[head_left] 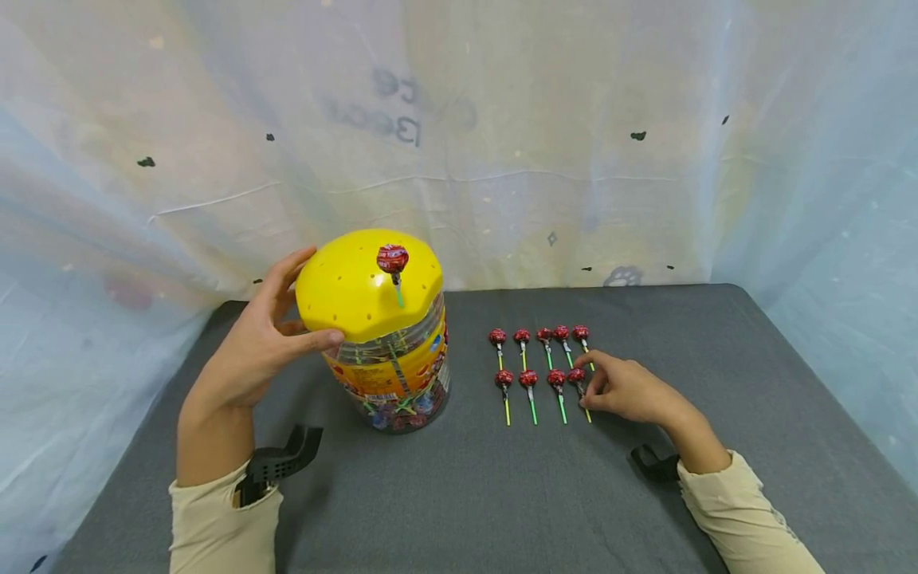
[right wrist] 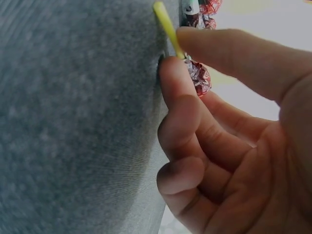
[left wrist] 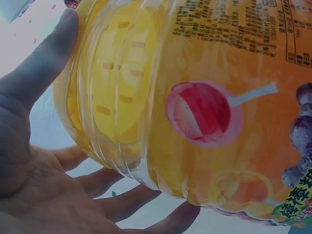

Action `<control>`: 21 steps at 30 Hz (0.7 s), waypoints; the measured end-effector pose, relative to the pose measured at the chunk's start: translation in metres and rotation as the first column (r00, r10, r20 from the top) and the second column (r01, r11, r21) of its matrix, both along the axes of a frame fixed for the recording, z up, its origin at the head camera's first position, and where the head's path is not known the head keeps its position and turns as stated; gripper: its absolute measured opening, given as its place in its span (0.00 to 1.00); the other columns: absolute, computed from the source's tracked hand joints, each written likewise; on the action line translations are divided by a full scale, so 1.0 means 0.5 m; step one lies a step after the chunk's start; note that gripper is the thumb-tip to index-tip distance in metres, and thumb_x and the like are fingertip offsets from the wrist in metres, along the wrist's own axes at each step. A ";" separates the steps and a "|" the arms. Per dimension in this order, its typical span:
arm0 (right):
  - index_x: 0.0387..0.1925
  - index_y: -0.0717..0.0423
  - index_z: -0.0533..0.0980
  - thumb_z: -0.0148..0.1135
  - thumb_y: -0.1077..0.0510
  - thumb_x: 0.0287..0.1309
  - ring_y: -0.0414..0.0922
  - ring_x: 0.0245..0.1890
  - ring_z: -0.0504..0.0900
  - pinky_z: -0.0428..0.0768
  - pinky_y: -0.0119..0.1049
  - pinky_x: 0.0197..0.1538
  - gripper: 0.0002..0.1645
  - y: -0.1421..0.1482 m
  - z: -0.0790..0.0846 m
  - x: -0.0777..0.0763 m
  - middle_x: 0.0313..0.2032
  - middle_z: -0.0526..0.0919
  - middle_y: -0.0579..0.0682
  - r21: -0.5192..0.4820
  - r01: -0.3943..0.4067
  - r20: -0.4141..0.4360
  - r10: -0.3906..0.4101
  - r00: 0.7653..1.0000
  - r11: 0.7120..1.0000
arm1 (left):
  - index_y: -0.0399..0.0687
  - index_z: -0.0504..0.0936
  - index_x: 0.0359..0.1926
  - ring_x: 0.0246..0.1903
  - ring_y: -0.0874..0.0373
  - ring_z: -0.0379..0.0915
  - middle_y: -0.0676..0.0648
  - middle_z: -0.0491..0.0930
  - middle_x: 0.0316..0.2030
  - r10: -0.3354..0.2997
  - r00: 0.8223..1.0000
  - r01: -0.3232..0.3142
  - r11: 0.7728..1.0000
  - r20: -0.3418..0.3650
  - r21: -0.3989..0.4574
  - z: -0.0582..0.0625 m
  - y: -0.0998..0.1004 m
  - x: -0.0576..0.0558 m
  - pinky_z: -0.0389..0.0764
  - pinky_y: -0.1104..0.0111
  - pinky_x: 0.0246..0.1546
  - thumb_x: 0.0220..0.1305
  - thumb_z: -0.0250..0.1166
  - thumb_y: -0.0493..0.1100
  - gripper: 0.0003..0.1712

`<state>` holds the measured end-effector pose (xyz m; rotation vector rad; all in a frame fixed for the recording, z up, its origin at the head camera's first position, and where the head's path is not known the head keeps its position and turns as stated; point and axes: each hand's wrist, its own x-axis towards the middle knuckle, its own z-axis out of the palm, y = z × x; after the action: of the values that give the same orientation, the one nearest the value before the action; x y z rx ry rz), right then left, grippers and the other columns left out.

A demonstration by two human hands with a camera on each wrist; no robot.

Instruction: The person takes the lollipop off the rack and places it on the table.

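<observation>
On the left of the table stands a clear candy jar [head_left: 376,379] with an orange label and a yellow domed lid [head_left: 337,291]. My left hand [head_left: 247,351] grips it around the lid, thumb at the near edge and fingers around the far side. A red-wrapped lollipop [head_left: 392,259] with a green stick shows on the lid. My right hand [head_left: 631,391] pinches another lollipop [head_left: 576,375] at the right end of the front row. Its yellow stick [right wrist: 166,24] lies between thumb and index finger in the right wrist view.
Two rows of red-wrapped lollipops, back row [head_left: 522,336] and front row [head_left: 528,378], lie right of the jar, sticks pointing toward me. More candies [head_left: 412,410] fill the jar's bottom. The dark grey table [head_left: 459,502] ends at a pale curtain [head_left: 502,231] behind.
</observation>
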<state>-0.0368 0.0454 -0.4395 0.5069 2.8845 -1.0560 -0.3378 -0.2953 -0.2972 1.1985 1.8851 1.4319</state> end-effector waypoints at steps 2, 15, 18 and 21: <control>0.63 0.63 0.68 0.70 0.58 0.58 0.35 0.28 0.78 0.74 0.31 0.32 0.34 0.000 0.001 0.000 0.29 0.84 0.42 0.003 0.002 0.003 -0.002 1.000 1.000 | 0.64 0.46 0.78 0.58 0.45 0.65 0.44 0.44 0.77 -0.009 1.000 0.009 1.000 0.016 0.005 0.001 -0.001 0.000 0.81 0.73 0.45 0.62 0.68 0.32 0.55; 0.66 0.60 0.64 0.72 0.56 0.56 0.35 0.26 0.76 0.73 0.32 0.31 0.40 -0.006 0.018 0.000 0.30 0.83 0.40 0.035 0.019 0.015 -0.020 1.000 0.999 | 0.67 0.45 0.78 0.65 0.49 0.56 0.47 0.44 0.77 0.002 0.998 -0.004 0.999 -0.063 -0.033 0.007 -0.004 0.002 0.79 0.75 0.47 0.59 0.71 0.32 0.58; 0.67 0.58 0.63 0.71 0.56 0.57 0.36 0.24 0.75 0.73 0.33 0.30 0.40 -0.014 0.039 0.003 0.31 0.83 0.40 0.067 0.039 0.011 -0.040 0.999 0.997 | 0.69 0.45 0.78 0.64 0.50 0.57 0.49 0.45 0.77 0.018 0.997 -0.023 0.998 -0.079 -0.054 0.009 0.000 0.010 0.79 0.73 0.47 0.60 0.71 0.35 0.57; 0.66 0.55 0.64 0.69 0.56 0.59 0.35 0.22 0.73 0.72 0.32 0.28 0.37 -0.028 0.063 0.005 0.33 0.83 0.40 0.097 0.032 -0.037 -0.028 0.999 0.995 | 0.70 0.44 0.78 0.64 0.50 0.57 0.51 0.45 0.76 0.038 0.995 -0.045 0.996 -0.093 -0.080 0.011 0.005 0.019 0.77 0.68 0.50 0.60 0.72 0.38 0.58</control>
<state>-0.0342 0.0315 -0.4081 0.5432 2.9808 -0.9415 -0.3282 -0.2927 -0.2917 1.2109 2.0217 1.3272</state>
